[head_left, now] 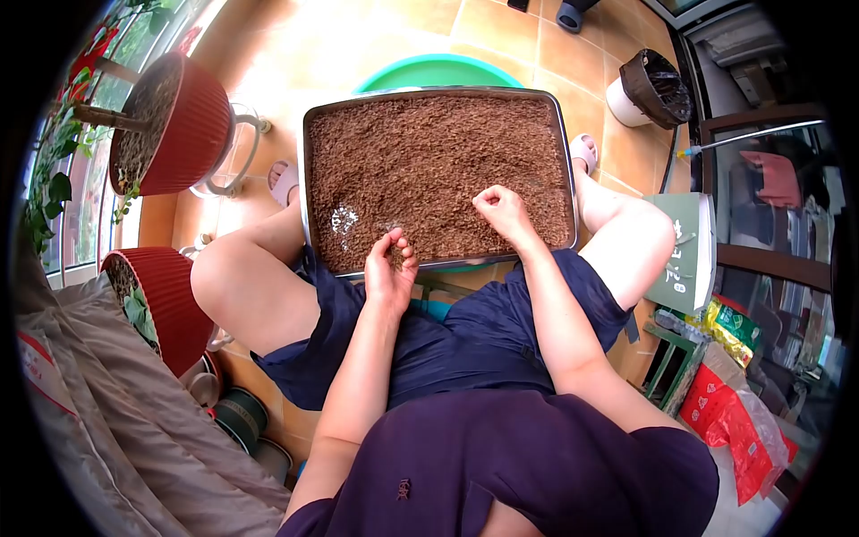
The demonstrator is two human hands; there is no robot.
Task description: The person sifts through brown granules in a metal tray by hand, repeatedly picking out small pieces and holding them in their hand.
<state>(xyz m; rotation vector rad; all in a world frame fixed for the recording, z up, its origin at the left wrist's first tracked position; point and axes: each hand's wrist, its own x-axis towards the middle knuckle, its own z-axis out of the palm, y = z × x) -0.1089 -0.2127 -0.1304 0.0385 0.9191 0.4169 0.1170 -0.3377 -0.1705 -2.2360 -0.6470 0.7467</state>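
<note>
A wide metal tray [305, 170] in front of me is filled with small brown dried bits [429, 152], their exact kind too fine to tell. At its near edge, left of the middle, my left hand [386, 276] is turned palm up with the fingers curled; some brown bits seem to lie in the palm. Over the right half of the tray, my right hand [504, 215] has thumb and fingertips pinched together just above the bits. Whatever it pinches is too small to make out. Shiny tray bottom shows through at the left.
A green basin [438, 64] sits under the tray. Red flowerpots [192, 130] stand on the left by the window. On the right are a lined waste bin [631, 98], a green-covered book or box [678, 255] and a red plastic bag [729, 412].
</note>
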